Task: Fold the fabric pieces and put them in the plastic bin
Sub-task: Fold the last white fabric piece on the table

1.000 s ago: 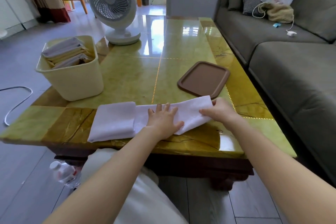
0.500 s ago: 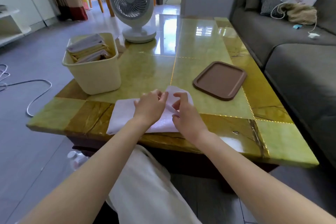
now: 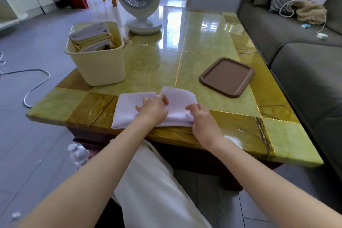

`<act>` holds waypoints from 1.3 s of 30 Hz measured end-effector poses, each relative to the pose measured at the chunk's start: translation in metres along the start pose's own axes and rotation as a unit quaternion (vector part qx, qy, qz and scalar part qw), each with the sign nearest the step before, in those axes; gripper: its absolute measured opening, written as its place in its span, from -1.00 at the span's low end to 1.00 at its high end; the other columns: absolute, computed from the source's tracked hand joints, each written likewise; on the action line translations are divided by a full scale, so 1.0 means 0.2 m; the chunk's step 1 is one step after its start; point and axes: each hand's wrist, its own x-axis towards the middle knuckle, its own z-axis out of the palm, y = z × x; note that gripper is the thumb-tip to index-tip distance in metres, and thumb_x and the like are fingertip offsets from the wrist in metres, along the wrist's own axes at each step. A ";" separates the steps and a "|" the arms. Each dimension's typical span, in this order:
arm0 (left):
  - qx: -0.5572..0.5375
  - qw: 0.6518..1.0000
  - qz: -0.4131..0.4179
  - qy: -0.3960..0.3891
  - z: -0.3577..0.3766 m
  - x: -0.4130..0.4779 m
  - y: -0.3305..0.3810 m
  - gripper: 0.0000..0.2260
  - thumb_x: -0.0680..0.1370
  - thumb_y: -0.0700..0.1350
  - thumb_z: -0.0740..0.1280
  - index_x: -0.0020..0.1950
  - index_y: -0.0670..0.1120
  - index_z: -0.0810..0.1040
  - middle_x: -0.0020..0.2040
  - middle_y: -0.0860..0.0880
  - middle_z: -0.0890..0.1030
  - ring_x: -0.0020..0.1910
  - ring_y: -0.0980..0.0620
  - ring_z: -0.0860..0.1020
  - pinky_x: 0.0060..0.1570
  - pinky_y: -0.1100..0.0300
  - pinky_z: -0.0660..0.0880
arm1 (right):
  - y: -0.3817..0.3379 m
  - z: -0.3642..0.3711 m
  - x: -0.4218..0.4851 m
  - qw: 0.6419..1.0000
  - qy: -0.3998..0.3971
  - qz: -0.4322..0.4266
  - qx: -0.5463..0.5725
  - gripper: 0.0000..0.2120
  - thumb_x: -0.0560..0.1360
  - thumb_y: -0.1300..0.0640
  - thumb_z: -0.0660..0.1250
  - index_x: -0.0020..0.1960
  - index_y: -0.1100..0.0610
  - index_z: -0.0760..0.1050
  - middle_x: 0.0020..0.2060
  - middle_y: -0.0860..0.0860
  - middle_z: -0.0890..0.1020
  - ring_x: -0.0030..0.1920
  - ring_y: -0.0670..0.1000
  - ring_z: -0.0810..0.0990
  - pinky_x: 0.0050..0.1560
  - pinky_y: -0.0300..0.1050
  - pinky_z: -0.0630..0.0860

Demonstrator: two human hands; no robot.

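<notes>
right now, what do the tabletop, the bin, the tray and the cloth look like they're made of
Green-and-amber tabletop: polished stone or a stone-look slab, judging by veining and mirror-like window reflections. Pale yellow rectangular bin: moulded plastic, smooth matte walls. Brown rounded-rectangle tray: likely plastic, satin, one-piece raised rim. White cloth: thin soft fabric, matte, bending into a loose fold.

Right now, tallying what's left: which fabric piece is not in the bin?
The white piece on the table, held by the left hand and right hand; the other pieces stand folded in the bin.
</notes>
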 end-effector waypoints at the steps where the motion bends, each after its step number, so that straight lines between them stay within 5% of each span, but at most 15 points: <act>1: 0.021 1.000 0.002 -0.005 0.01 -0.01 0.00 -0.70 0.52 -0.23 0.14 0.18 0.05 0.46 0.14 -0.06 0.55 0.28 -0.13 0.32 0.20 -0.07 0.23 | 0.01 0.00 -0.01 1.000 -0.006 0.001 -0.001 -0.58 0.50 0.42 0.11 0.31 0.15 0.36 0.23 0.08 0.41 0.23 0.10 0.38 0.18 0.00 0.43; 7: 0.103 0.994 0.021 -0.004 0.04 -0.02 0.00 -0.62 0.55 -0.21 0.13 0.35 0.06 0.39 0.36 -0.09 0.38 0.34 -0.14 0.22 0.29 -0.16 0.18 | 0.04 0.00 -0.03 0.999 -0.044 -0.017 -0.024 -0.56 0.51 0.43 0.12 0.32 0.13 0.39 0.28 0.04 0.41 0.21 0.10 0.46 0.08 -0.13 0.45; 12: 0.144 0.989 0.015 -0.010 0.03 -0.03 0.00 -0.66 0.56 -0.14 0.14 0.34 -0.01 0.41 0.40 -0.14 0.26 0.35 -0.15 0.20 0.27 -0.16 0.22 | 0.03 -0.02 -0.04 0.995 -0.075 -0.036 -0.051 -0.44 0.48 0.45 0.09 0.44 0.12 0.28 0.42 0.01 0.31 0.46 0.03 0.23 0.41 -0.18 0.22; 15: 0.087 0.996 0.029 0.013 0.02 -0.03 -0.02 -0.67 0.59 -0.09 0.14 0.35 -0.02 0.39 0.38 -0.12 0.28 0.36 -0.14 0.23 0.26 -0.11 0.25 | -0.02 -0.04 -0.06 0.994 -0.092 -0.047 -0.048 -0.36 0.43 0.46 0.09 0.46 0.09 0.24 0.47 -0.03 0.25 0.50 -0.03 0.13 0.44 -0.23 0.11; 18: -0.008 0.994 0.052 0.091 -0.02 -0.05 -0.06 -0.71 0.60 -0.10 0.14 0.30 -0.10 0.41 0.26 -0.16 0.38 0.28 -0.15 0.34 0.22 -0.03 0.34 | -0.11 -0.04 -0.05 0.994 -0.093 -0.058 -0.020 -0.40 0.46 0.39 0.10 0.46 0.06 0.25 0.45 -0.06 0.29 0.45 -0.02 0.24 0.37 -0.20 0.24; 22: -0.004 0.986 0.045 0.162 -0.12 -0.09 -0.21 -0.74 0.57 -0.16 0.17 0.24 -0.16 0.43 0.18 -0.20 0.43 0.18 -0.17 0.39 0.18 0.03 0.35 | -0.22 0.03 0.00 0.994 -0.058 -0.082 -0.035 -0.56 0.54 0.30 0.13 0.41 0.13 0.30 0.34 0.03 0.42 0.31 0.07 0.40 0.22 -0.11 0.38; 31: 0.072 0.992 -0.058 0.088 -0.14 -0.17 -0.47 -0.53 0.57 0.01 0.20 0.43 -0.11 0.21 0.32 -0.19 0.29 0.30 -0.20 0.27 0.26 -0.02 0.28 | -0.31 0.09 0.07 0.986 -0.048 -0.050 -0.149 -0.63 0.58 0.33 0.11 0.33 0.10 0.38 0.20 0.07 0.56 0.20 0.10 0.53 0.20 -0.05 0.47; 36: 0.070 0.991 -0.065 0.089 -0.13 -0.16 -0.46 -0.46 0.54 -0.01 0.24 0.45 -0.16 0.15 0.34 -0.21 0.29 0.29 -0.21 0.30 0.25 -0.02 0.33 | -0.31 0.09 0.00 0.985 -0.114 -0.111 -0.069 -0.40 0.55 0.37 0.08 0.53 0.09 0.05 0.44 0.06 0.31 0.38 0.09 0.37 0.33 -0.11 0.32; 39: -0.041 0.992 -0.082 0.088 -0.16 -0.15 -0.45 -0.47 0.52 -0.07 0.28 0.42 -0.18 0.18 0.33 -0.21 0.32 0.28 -0.20 0.35 0.20 0.01 0.38 | -0.30 0.11 -0.03 0.976 -0.130 -0.162 -0.069 -0.40 0.52 0.43 0.10 0.52 0.14 0.11 0.51 0.03 0.17 0.49 0.04 0.18 0.47 -0.17 0.12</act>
